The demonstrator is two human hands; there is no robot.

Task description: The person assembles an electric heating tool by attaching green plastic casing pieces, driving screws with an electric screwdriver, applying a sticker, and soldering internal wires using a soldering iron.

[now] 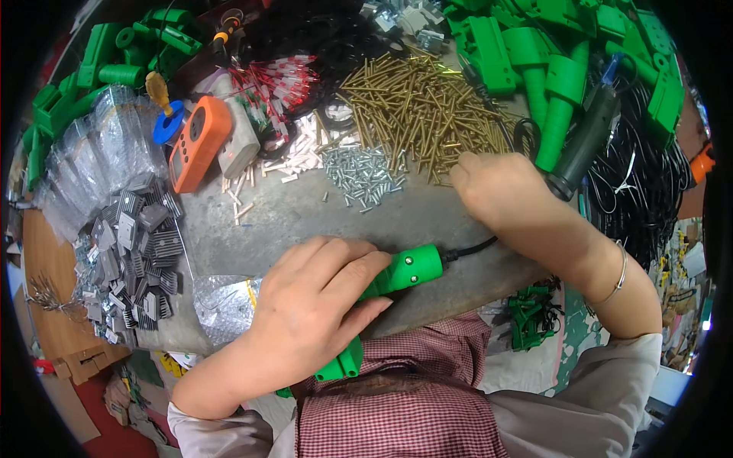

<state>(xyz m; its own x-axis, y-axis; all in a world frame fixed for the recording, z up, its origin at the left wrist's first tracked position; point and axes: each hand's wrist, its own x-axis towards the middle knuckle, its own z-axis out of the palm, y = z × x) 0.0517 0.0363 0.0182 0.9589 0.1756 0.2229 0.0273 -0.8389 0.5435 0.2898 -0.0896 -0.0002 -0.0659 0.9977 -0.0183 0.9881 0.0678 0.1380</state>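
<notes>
My left hand (pixel 317 294) is wrapped over a green plastic tool housing (pixel 416 267) at the front edge of the bench. Two screw heads show on its right end, where a black cord (pixel 473 248) comes out. The housing's lower part sticks out below my palm, above the checked apron; its middle is hidden by the hand. My right hand (pixel 492 187) is at the lower right edge of a heap of long brass-coloured screws (pixel 427 103). Its fingers are curled together, and what they hold, if anything, is hidden. A black power screwdriver (pixel 588 137) hangs beside my right wrist.
Small silver screws (pixel 363 175) and white tubes (pixel 301 153) lie mid-bench. An orange meter (pixel 200 145) stands left of them, above grey finned metal parts (pixel 137 252). Green housings (pixel 527 53) pile up at the back right, near bundled black cables (pixel 637 168). Bubble wrap (pixel 221 305) lies front left.
</notes>
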